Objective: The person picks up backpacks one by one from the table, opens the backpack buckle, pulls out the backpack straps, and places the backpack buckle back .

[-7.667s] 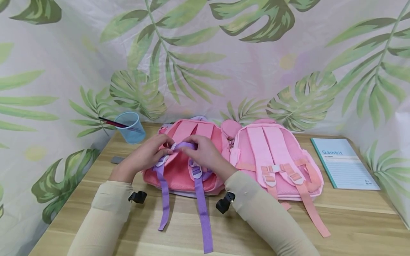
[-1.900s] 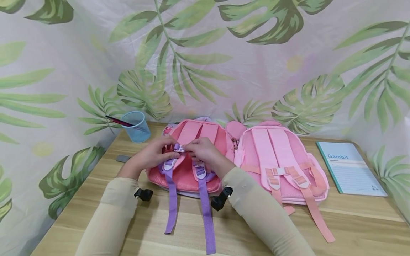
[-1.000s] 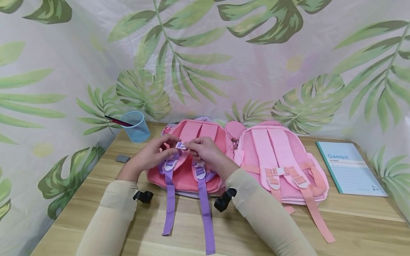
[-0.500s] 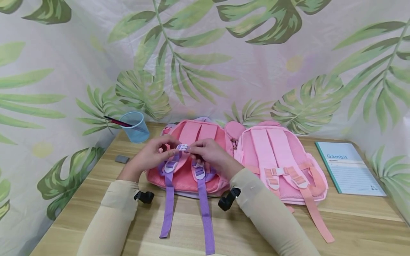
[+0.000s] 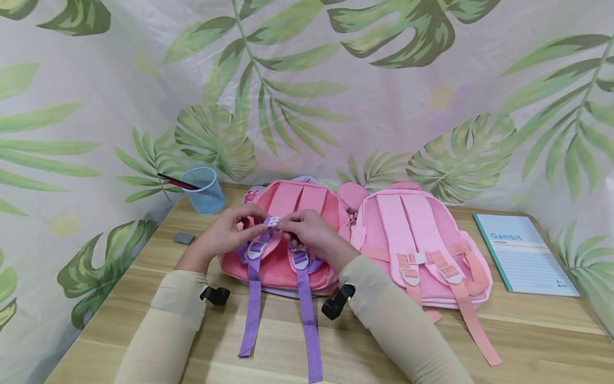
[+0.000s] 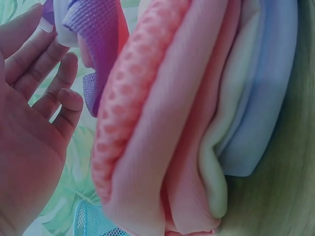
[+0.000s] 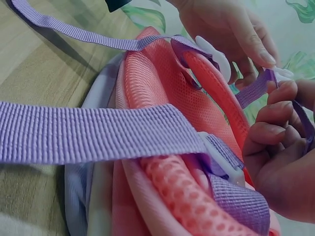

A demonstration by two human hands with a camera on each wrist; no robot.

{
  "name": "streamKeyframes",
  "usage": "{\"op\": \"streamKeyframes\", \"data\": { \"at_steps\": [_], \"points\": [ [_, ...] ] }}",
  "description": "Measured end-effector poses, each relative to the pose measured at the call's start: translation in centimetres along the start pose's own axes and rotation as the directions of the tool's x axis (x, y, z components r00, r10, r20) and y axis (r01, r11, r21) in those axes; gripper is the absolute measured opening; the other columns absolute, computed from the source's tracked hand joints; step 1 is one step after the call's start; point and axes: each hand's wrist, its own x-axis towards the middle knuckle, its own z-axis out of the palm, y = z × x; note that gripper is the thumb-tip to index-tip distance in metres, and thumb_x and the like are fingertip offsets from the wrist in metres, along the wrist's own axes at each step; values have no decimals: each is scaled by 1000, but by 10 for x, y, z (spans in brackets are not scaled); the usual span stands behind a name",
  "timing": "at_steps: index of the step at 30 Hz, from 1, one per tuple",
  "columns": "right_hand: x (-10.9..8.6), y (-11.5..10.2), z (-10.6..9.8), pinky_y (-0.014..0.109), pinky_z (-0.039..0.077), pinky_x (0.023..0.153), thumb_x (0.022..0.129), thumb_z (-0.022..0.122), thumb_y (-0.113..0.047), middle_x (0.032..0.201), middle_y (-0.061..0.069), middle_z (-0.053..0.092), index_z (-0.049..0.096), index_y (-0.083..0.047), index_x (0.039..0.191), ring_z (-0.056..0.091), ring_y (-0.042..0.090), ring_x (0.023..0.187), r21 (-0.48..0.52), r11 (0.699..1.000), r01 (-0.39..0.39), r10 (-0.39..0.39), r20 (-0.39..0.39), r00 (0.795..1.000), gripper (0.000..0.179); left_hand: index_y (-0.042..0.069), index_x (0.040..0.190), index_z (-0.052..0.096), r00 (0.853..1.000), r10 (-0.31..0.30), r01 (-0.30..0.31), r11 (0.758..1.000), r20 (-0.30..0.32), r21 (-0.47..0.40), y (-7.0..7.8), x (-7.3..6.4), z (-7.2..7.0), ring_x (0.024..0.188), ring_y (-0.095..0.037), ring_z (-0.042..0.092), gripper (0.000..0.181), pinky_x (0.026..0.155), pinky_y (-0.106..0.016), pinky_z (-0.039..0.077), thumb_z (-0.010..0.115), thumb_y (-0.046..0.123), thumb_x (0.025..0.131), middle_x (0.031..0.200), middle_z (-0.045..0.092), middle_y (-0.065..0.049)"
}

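White buckle (image 5: pixel 273 221), one — held above coral backpack (image 5: pixel 278 269); left hand (image 5: pixel 229 233) pinches one end, right hand (image 5: pixel 310 233) the other, seemingly to steady it. Backpack laid on surface (image 5: pixel 537 330), purple straps (image 5: pixel 308 330) uppermost — presumably keeping the buckle reachable.

Wood-grain table (image 5: pixel 280 341) bears: coral backpack (image 5: pixel 276 273), light-pink backpack (image 5: pixel 426 226) beside it, blue cup (image 5: pixel 206 201) (mesh-walled), grey block (image 5: pixel 184 238), notebook (image 5: pixel 525 256).
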Motion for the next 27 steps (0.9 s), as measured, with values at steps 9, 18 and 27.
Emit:
{"op": "streamKeyframes", "data": {
  "at_steps": [9,18,27],
  "points": [
    [3,2,5,22,41,53,108,65,-16,71,0,59,74,1,112,49,9,58,-7,1000,12,-12,37,999,20,17,118,76,1000,23,-23,1000,3,2,3,0,1,92,-16,60,18,76,-33,47,76,11,100,101,71,3],
    [-3,0,-12,25,34,46,107,68,-22,67,-1,60,76,-3,108,48,9,52,-2,1000,-24,24,107,994,21,19,121,78,998,-43,43,999,-40,14,3,-4,-3,90,-19,58,21,77,-35,48,77,18,100,99,69,2],
    [-3,1,-12,25,32,45,111,59,-15,68,-1,60,72,0,115,46,8,50,-14,1000,4,-3,116,993,20,16,119,78,999,-6,6,1000,-43,9,3,-2,0,89,-16,57,19,77,-32,47,77,14,100,98,69,2]
  ]
}}
